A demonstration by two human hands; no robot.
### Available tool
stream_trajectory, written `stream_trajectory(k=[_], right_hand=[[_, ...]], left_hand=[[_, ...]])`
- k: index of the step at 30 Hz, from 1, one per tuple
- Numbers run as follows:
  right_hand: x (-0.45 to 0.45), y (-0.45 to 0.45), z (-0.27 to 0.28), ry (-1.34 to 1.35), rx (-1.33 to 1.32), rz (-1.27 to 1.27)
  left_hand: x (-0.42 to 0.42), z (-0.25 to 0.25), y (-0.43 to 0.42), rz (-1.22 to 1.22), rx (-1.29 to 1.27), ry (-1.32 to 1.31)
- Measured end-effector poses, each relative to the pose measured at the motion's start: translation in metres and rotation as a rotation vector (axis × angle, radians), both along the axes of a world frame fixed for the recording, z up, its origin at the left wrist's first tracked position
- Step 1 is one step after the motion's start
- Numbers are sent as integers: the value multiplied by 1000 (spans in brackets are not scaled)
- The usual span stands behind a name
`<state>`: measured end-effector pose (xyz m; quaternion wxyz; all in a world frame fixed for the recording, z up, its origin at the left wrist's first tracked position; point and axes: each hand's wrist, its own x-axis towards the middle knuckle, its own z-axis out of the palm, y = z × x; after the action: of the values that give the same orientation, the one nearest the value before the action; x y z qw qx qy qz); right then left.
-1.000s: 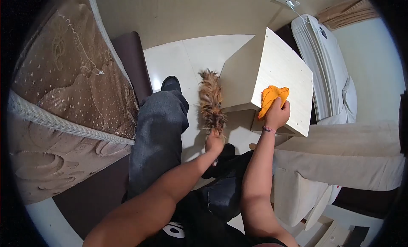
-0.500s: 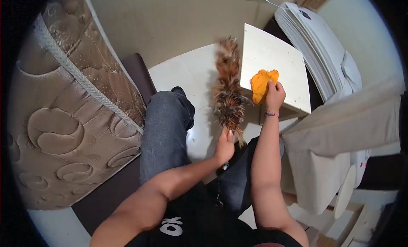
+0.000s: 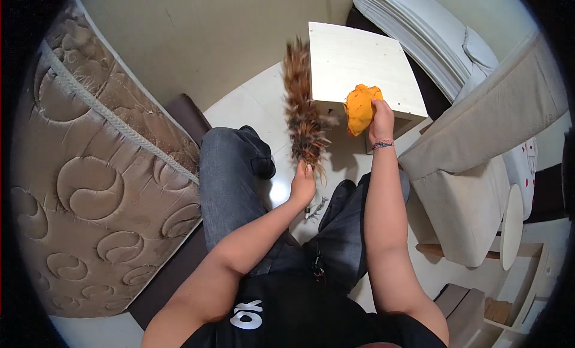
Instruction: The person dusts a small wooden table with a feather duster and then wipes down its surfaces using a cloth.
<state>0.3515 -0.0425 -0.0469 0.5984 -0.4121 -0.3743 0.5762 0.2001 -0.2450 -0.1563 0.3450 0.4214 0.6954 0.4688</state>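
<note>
My left hand (image 3: 304, 183) is closed around the handle end of a brown feather duster (image 3: 302, 108). The feathers point away from me, along the left side of a pale wooden box-like table (image 3: 359, 60). In my right hand (image 3: 382, 121) is a bunched orange cloth (image 3: 361, 110), pinched between thumb and fingers. It hangs over the table's near edge; whether it touches the wood I cannot tell.
A quilted brown mattress (image 3: 90, 186) stands upright on the left, beside a dark padded base (image 3: 162, 276). Beige upholstered furniture (image 3: 473, 144) is at the right, with white folded bedding (image 3: 419, 36) behind the table. Light tiles (image 3: 251, 102) cover the floor.
My view has shifted, so the table appears further left and higher. The duster now stands more upright beside the table, and the orange cloth has moved to the table's near edge. Both stay held.
</note>
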Motion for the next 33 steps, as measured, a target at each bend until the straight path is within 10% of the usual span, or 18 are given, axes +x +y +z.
stream_trajectory(k=[3, 8, 13, 15, 18, 23, 24, 26, 32, 33], right_hand=[[-2, -3, 1, 19, -49, -16], [2, -6, 3, -6, -63, 37], [-10, 0, -7, -369, -38, 82], [-14, -9, -9, -1182, 143, 244], [-21, -15, -23, -1275, 302, 693], [20, 3, -77, -1524, 1202, 499], [17, 3, -69, -1527, 1195, 493], [1, -6, -39, -1393, 210, 727], [-39, -68, -9, -684, 86, 721], [-45, -77, -5, -887, 88, 657]], left_hand=[[-1, 11, -2, 37, -398, -636], [16, -15, -23, -30, -90, -248], [15, 21, -33, -217, -286, -633], [15, 26, -31, -234, -218, -753], [8, 29, -22, -269, -94, -577], [2, -10, -8, -286, 36, -116], [4, -12, -7, -249, -1, -228], [6, -8, -6, -223, -46, -339], [-1, 26, -1, -173, -194, -610], [-4, 20, 2, -225, -162, -449]])
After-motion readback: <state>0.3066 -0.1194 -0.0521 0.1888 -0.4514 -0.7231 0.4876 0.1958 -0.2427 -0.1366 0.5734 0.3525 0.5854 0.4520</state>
